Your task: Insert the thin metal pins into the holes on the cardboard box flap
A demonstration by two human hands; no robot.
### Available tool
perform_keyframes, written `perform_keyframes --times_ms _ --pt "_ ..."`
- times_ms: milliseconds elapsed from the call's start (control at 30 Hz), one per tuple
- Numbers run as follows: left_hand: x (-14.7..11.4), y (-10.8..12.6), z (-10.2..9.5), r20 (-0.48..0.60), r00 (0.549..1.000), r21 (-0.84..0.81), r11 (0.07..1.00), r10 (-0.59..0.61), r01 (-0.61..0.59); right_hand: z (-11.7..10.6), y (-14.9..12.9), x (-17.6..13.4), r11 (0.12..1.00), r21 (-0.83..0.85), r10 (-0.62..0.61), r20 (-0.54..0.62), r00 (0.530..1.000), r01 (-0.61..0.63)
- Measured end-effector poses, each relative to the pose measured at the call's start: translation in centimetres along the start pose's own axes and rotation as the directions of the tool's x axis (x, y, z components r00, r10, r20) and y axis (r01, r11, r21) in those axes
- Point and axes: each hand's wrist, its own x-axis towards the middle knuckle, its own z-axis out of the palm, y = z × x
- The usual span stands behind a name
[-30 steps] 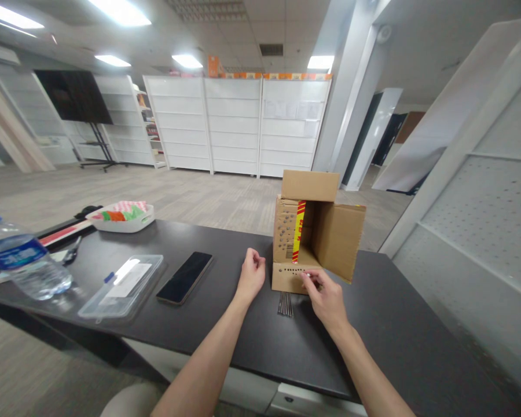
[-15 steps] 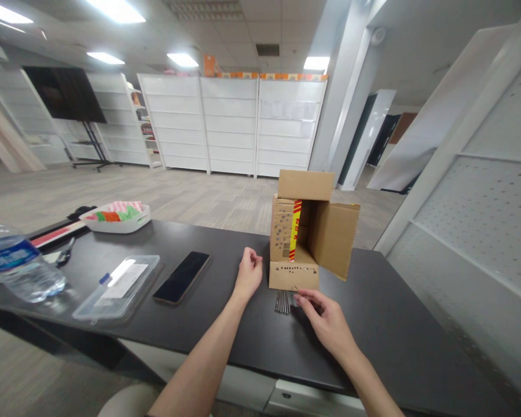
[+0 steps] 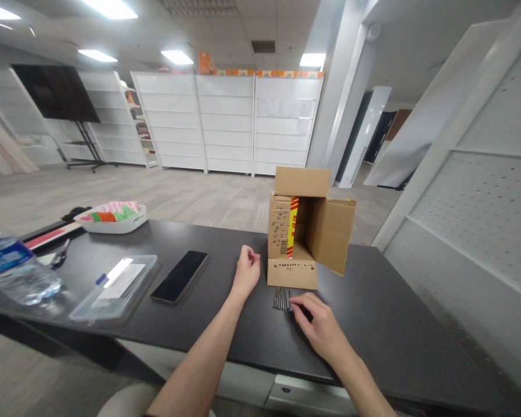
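My right hand (image 3: 319,325) pinches the end of one thin metal screw or nail (image 3: 290,296) between thumb and index finger, low over the table. Just left of it, several similar thin metal screws or nails (image 3: 280,299) lie side by side in a row. Behind them stands an open cardboard box (image 3: 279,226), its front flap (image 3: 292,274) folded down and dotted with a line of small holes. My left hand (image 3: 246,272) rests on the table left of the box, fingers curled closed; whether anything is inside them is hidden.
On the black table (image 3: 391,324) lie a phone (image 3: 180,277) and a clear plastic case (image 3: 115,289). Farther left are a water bottle (image 3: 15,269) and a white basket (image 3: 113,225) with colourful contents. A perforated white panel (image 3: 481,202) stands along the right side.
My right hand has moved slightly left and down, bringing the pinched screw or nail to the right end of the row. The left hand stays put; the view has shifted a little.
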Motion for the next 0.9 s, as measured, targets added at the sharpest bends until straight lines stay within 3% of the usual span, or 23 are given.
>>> perform_keyframes --times_ms 900 --pt "0.02 0.28 0.13 0.008 1.0 -0.023 1.0 -0.011 0.011 0.19 0.34 0.16 0.988 -0.156 0.008 0.111 0.994 0.009"
